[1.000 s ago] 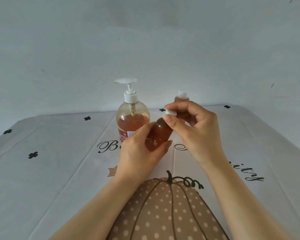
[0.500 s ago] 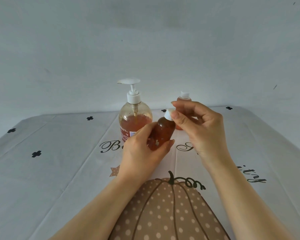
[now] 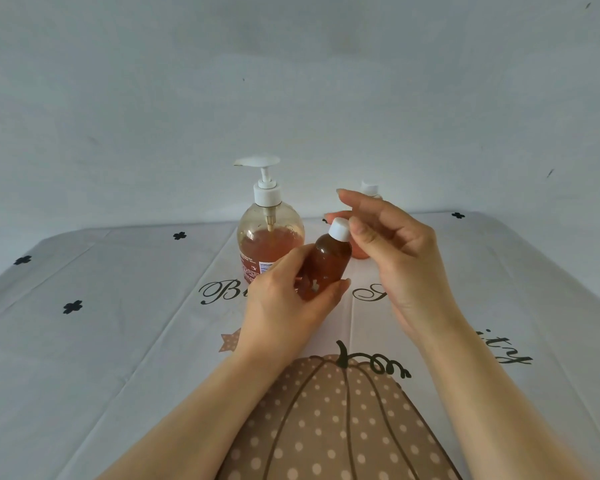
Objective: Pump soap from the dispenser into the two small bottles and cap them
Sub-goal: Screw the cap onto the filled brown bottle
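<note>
Facing a bare pale wall point(image 3: 291, 81) beyond the far edge of the worktop point(image 3: 94, 358), draped in a white cloth point(image 3: 499, 289) printed with script and a spotted pumpkin at the near edge. Passing to the dispenser point(image 3: 269, 237), standing upright near the middle of the far edge, roughly half full of amber soap. Coming to the left hand point(image 3: 281, 306) and right hand point(image 3: 392, 244), meeting above the middle of the worktop, in front of the dispenser. Finding the left clamping thumb and fingers round the lower body of a small bottle point(image 3: 326, 265), filled with amber soap and tilted toward the right edge. Glimpsing the second small bottle point(image 3: 369, 189) behind the right hand, nearer the far edge, already topped in white, mostly hidden. Ending at the white cap point(image 3: 339, 229) on the held bottle, with the right thumb behind it, one fingertip just beside it and the forefinger lifted clear; failing to tell a pinching grip on the cap from mere hovering.

Judging the capping as nearly finished, yet risking several things:
- Leaving the cap cross-threaded or half-turned, and so leaking soap on further tilting.
- Squeezing the body too hard and forcing soap past loose threads.
- Losing hold through soapy fingers and dropping the bottle onto the cloth.
- Swinging the right wrist back and toppling the bottle hidden behind it.
</note>
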{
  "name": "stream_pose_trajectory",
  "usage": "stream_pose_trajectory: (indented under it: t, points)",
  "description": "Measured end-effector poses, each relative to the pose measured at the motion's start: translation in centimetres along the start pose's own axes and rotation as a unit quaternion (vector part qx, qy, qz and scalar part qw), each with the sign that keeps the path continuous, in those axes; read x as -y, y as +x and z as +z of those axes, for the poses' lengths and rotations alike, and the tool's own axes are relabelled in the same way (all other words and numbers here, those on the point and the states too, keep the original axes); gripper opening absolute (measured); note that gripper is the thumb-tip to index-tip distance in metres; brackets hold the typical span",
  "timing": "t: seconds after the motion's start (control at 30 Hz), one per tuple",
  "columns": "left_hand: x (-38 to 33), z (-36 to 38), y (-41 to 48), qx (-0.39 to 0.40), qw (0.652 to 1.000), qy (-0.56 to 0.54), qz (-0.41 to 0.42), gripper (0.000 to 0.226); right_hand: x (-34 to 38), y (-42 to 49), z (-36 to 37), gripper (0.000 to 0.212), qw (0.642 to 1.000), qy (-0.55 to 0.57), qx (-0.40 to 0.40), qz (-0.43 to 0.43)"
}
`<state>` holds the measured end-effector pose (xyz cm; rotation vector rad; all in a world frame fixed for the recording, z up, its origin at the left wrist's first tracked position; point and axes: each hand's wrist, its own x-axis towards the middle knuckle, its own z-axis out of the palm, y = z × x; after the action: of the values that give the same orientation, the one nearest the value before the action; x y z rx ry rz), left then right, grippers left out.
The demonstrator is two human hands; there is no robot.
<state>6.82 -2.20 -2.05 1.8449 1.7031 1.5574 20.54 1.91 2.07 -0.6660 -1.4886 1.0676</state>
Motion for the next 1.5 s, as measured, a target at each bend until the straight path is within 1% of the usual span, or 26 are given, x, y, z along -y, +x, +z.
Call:
stream_pose_trajectory:
  t: [0.13, 0.3, 0.43, 0.5, 0.57, 0.63, 0.7, 0.73, 0.83, 0.93, 0.97, 1.03, 1.13, 1.17, 1.3, 1.33, 1.43, 1.5]
  points:
    - [-0.1, 0.1, -0.1, 0.003, 1.000, -0.004, 0.001, 0.045, -0.3, 0.1, 0.0, 0.023, 1.000, -0.012, -0.016, 0.005]
    - [-0.2, 0.0, -0.1, 0.004, 1.000, -0.005, -0.006, 0.042, 0.0, 0.0, 0.1, 0.028, 1.000, 0.010, 0.014, 0.013]
    - [-0.2, 0.1, -0.1, 0.001, 1.000, 0.000, 0.003, 0.045, -0.4, 0.0, 0.1, 0.023, 1.000, -0.016, -0.005, -0.001]
    - [-0.3, 0.2, -0.1, 0.005, 1.000, -0.001, 0.004, 0.046, -0.5, 0.0, 0.1, 0.025, 1.000, -0.012, -0.012, 0.011]
    - [-0.3, 0.2, -0.1, 0.004, 1.000, -0.007, 0.001, 0.046, -0.4, 0.0, 0.1, 0.027, 0.999, -0.011, -0.005, 0.041]
    - [-0.3, 0.1, -0.1, 0.000, 1.000, -0.008, -0.001, 0.046, -0.3, 0.0, 0.1, 0.020, 0.998, -0.026, 0.007, 0.058]
    - [-0.3, 0.1, -0.1, 0.000, 1.000, -0.005, 0.000, 0.047, -0.2, 0.1, 0.2, 0.013, 0.998, -0.025, -0.002, 0.050]
    - [-0.3, 0.1, -0.1, 0.002, 1.000, -0.003, 0.002, 0.047, -0.1, 0.1, 0.3, 0.013, 0.998, -0.021, -0.014, 0.050]
    - [-0.3, 0.2, -0.1, 0.007, 1.000, 0.002, 0.007, 0.047, -0.2, 0.1, 0.1, 0.026, 0.997, -0.025, -0.038, 0.059]
    - [-0.3, 0.1, -0.1, -0.003, 1.000, -0.008, 0.004, 0.045, -0.2, 0.1, 0.0, 0.015, 0.997, -0.030, 0.000, 0.078]
    - [-0.2, 0.0, -0.1, -0.004, 1.000, -0.010, 0.003, 0.045, -0.2, 0.1, 0.0, 0.013, 0.997, -0.028, 0.009, 0.075]
    - [-0.2, 0.0, -0.1, -0.003, 1.000, -0.008, 0.002, 0.043, -0.2, 0.2, 0.1, 0.011, 0.997, -0.025, -0.002, 0.073]
    - [-0.4, 0.1, -0.1, 0.005, 1.000, -0.002, 0.009, 0.042, -0.3, 0.2, 0.0, 0.027, 0.996, -0.038, -0.038, 0.071]
    - [-0.4, 0.1, -0.1, 0.005, 1.000, -0.003, 0.011, 0.042, -0.4, 0.2, 0.0, 0.028, 0.996, -0.047, -0.036, 0.071]
    - [-0.5, 0.0, -0.1, -0.004, 1.000, -0.021, 0.001, 0.043, 0.3, -0.1, 0.0, 0.030, 0.996, -0.025, 0.050, 0.065]
    - [-0.6, -0.1, -0.1, -0.007, 1.000, -0.020, 0.003, 0.044, 0.4, -0.1, 0.2, 0.027, 0.997, -0.029, 0.050, 0.054]
    - [-1.0, -0.2, -0.3, -0.020, 1.000, 0.003, 0.018, 0.045, 0.4, -0.2, 0.6, 0.007, 0.999, -0.044, 0.007, 0.017]
    - [-1.1, -0.2, -0.3, -0.031, 0.999, 0.023, 0.025, 0.041, 0.3, -0.3, 0.9, 0.011, 0.999, -0.045, -0.018, -0.003]
